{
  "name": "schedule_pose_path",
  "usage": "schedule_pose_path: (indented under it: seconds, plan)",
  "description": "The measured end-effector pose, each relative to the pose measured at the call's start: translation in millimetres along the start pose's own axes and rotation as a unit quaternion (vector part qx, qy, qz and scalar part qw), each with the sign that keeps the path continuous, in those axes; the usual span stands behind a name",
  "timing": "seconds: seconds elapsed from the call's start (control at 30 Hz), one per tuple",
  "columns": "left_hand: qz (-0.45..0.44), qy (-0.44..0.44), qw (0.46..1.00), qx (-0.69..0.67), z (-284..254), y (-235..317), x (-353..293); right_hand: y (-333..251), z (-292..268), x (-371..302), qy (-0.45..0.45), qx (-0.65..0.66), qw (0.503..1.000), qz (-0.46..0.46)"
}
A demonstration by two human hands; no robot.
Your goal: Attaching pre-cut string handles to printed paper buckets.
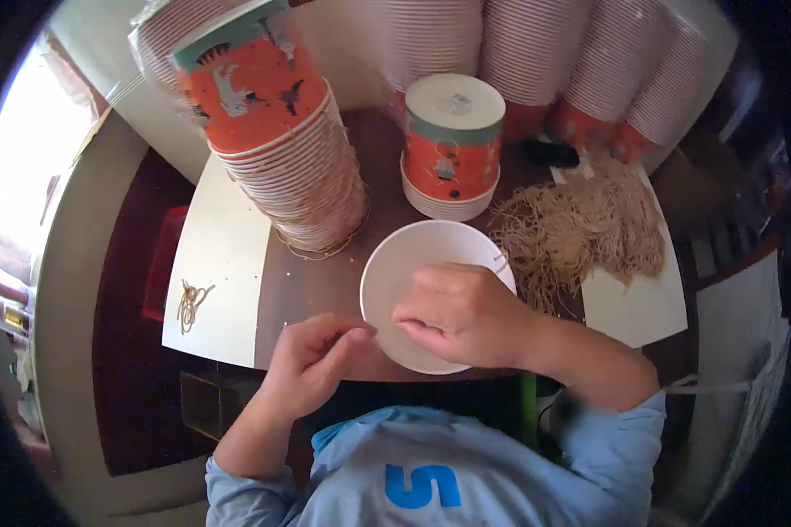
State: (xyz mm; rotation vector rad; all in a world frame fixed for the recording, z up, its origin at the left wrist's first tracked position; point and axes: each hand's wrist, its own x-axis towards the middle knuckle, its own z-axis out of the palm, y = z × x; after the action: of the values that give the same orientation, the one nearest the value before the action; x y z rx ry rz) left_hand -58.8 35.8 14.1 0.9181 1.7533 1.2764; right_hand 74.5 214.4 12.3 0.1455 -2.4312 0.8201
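A white paper bucket [380,279] stands with its open mouth toward me at the table's front edge. My right hand [466,312] is curled closed above its mouth, covering part of the inside; what the fingers hold, if anything, is hidden. Beside the bucket's left rim is my left hand [321,356], thumb and fingertips pinched together close to the rim. Whatever lies in that pinch is too small to name. On the bucket's far right rim a short, thin light piece [500,258] shows, perhaps a bit of cord.
At the left leans a tall stack of orange-and-green paper buckets [281,167] with cord around them. An upside-down orange bucket [453,158] stands behind. Tangled tan cords [589,228] lie right; a small cord bundle [192,304] lies left. Wrapped bucket stacks [532,53] line the back.
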Motion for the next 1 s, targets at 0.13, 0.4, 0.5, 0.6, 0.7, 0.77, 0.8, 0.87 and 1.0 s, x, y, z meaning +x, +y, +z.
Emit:
schedule_pose_path:
  seconds: [0.13,0.4,0.5,0.6,0.7,0.77,0.8,0.87,1.0]
  plan:
    - [-0.086,-0.103,0.986,-0.100,0,13,9,-10,-5,-1,0.009,-0.031,0.999,-0.036]
    - [-0.065,-0.137,0.978,-0.145,-1,7,14,-17,-4,2,0.018,-0.083,0.994,-0.069]
    - [-0.064,-0.124,0.978,-0.157,-3,8,12,-15,-2,2,0.016,-0.018,0.999,-0.038]
    - [-0.017,-0.092,0.991,-0.098,-3,14,10,-15,0,2,0.032,0.020,0.999,-0.018]
    - [0.124,-0.035,0.987,0.101,-1,32,7,-16,-4,5,0.027,0.025,0.999,-0.006]
    - [0.209,-0.005,0.950,0.232,0,33,7,-16,-5,8,0.008,0.054,0.998,0.026]
    - [0.276,0.013,0.921,0.276,1,27,8,-15,-5,9,-0.012,0.082,0.995,0.054]
    - [0.338,0.028,0.884,0.321,2,20,8,-12,-5,9,-0.054,0.141,0.982,0.116]
    - [0.371,0.028,0.860,0.348,4,8,11,4,2,7,-0.168,0.256,0.917,0.254]
